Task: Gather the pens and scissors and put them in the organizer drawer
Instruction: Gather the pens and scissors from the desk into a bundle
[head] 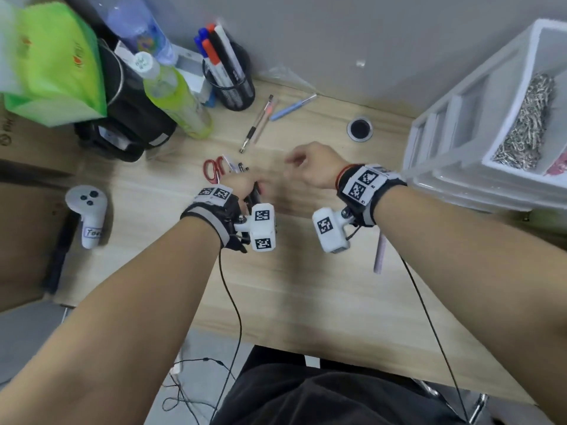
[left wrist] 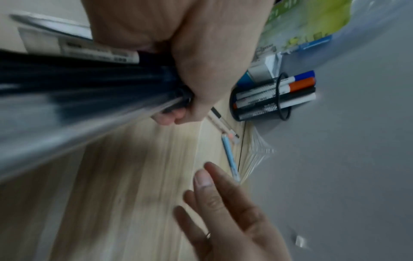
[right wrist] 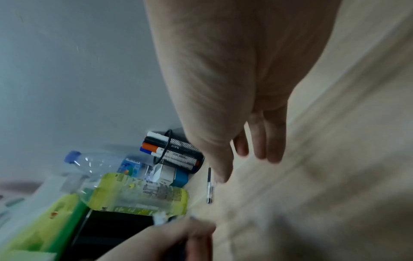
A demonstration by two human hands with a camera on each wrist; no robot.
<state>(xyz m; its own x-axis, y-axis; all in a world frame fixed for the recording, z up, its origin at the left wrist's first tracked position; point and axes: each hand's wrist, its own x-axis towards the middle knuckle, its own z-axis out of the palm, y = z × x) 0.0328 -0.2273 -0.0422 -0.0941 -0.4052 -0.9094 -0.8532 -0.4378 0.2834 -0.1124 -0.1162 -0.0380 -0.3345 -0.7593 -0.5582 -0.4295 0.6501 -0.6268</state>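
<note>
My left hand (head: 245, 187) grips a bundle of dark pens (left wrist: 89, 83) together with the red-handled scissors (head: 213, 168), whose handles stick out beyond the knuckles. My right hand (head: 299, 162) hovers just to its right over the desk, fingers (right wrist: 257, 141) straight and holding nothing. Farther back on the wooden desk lie a black pen (head: 256, 124), a pink pen (head: 266, 116) and a blue pen (head: 291, 108). The white organizer (head: 445, 142) stands at the right, its top drawer open and holding metal clips (head: 527, 118).
A black mesh cup (head: 236, 87) of markers stands at the back. Left of it are a green bottle (head: 178, 99), a black bag (head: 122, 124) and a green packet (head: 52, 62). A white controller (head: 87, 210) lies at the left, a cable hole (head: 359, 128) at the back right.
</note>
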